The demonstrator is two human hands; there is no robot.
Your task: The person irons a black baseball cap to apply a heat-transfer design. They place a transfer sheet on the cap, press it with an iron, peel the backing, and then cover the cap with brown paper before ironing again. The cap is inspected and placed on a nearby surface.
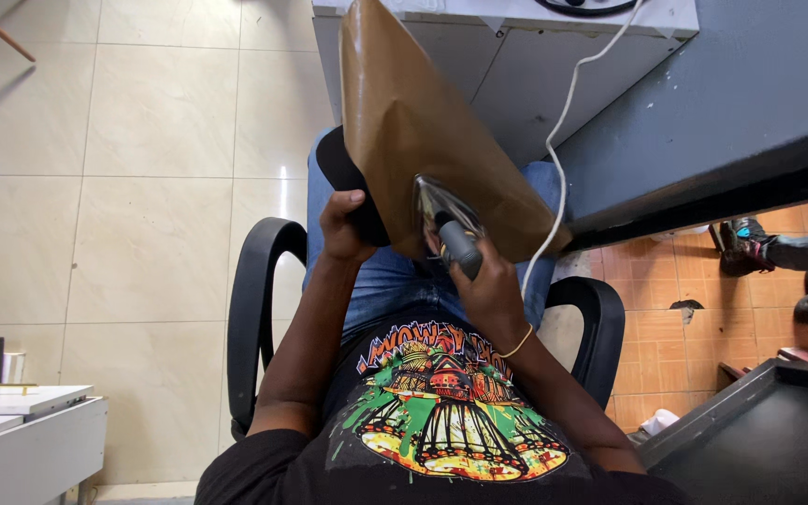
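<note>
I sit in a black armchair [252, 290] with a large brown sheet [413, 122] propped over my lap. My left hand [343, 229] grips a black pad [348, 178] under the sheet's left edge. My right hand [490, 290] is closed on the dark handle of a metal clothes iron [443, 217], whose shiny sole presses on the brown sheet. A white cord [563, 122] runs from the iron up toward the grey table.
A grey table [731, 103] stands at the right, a white cabinet [516, 56] ahead. Another person's shoes [745, 245] rest on the orange tile floor at right. A white desk [21, 430] is at lower left, a dark box [759, 440] at lower right.
</note>
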